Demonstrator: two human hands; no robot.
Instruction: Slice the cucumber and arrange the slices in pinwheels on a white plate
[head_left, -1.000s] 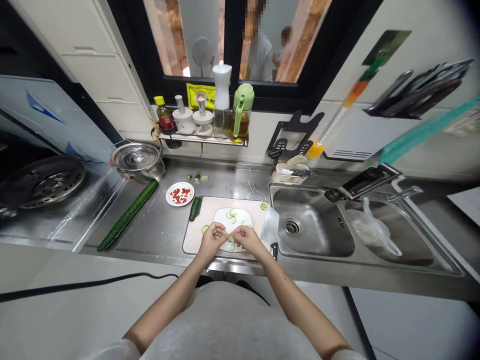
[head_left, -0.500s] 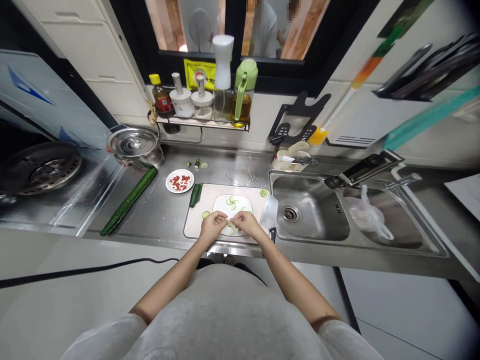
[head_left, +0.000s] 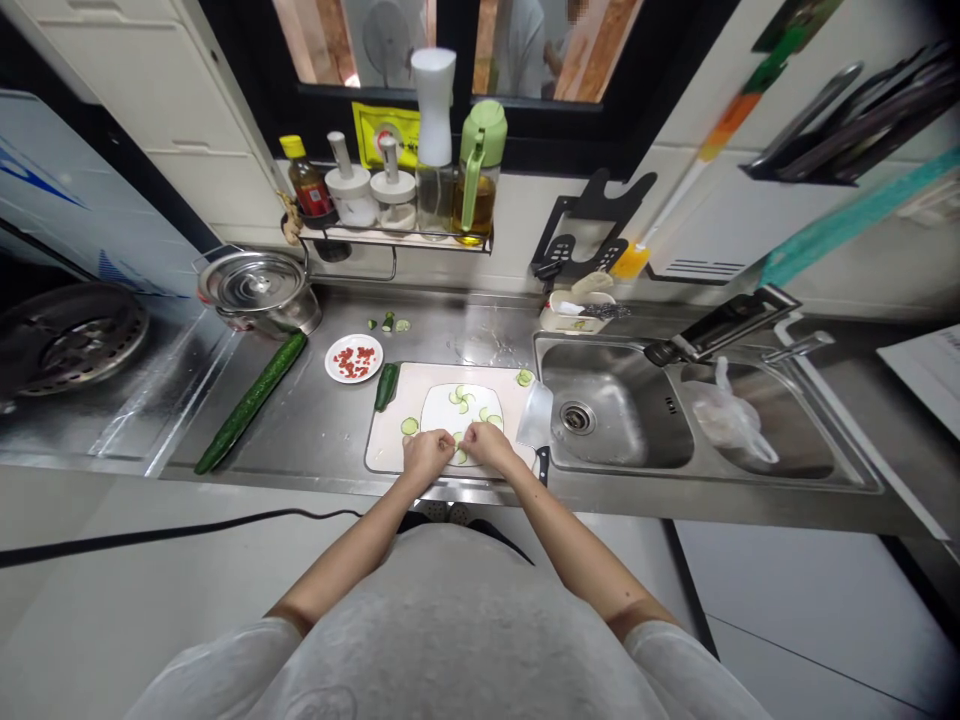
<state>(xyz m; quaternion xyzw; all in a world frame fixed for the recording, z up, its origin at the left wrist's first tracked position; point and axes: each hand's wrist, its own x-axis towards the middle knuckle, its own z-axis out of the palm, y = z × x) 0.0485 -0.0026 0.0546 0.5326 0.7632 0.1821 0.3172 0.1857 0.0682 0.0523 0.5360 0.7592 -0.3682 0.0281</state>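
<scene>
My left hand (head_left: 426,456) and my right hand (head_left: 487,446) are both closed in a pinch, fingertips nearly meeting over the near side of a white plate (head_left: 436,405). Between them is a thin cucumber slice (head_left: 459,438), partly hidden by the fingers. Curved slices form a pinwheel (head_left: 462,399) at the plate's far side, and more slices (head_left: 490,417) lie at its right. Under the plate is a pale cutting board (head_left: 384,456). It also bears a round cucumber slice (head_left: 409,426) at left, a cucumber piece (head_left: 387,386), and slices (head_left: 523,378) at the far right corner.
A cleaver (head_left: 535,414) lies at the board's right edge, beside the double sink (head_left: 622,400). Leftward are a small plate (head_left: 330,369) of red bits, a whole cucumber (head_left: 253,400) and a lidded pot (head_left: 259,290). Bottles stand on a wall rack (head_left: 390,236).
The view has shifted slightly. My hands stay over the plate's near side, with the fingertips slightly repositioned and the slices at the plate's right more visible.
</scene>
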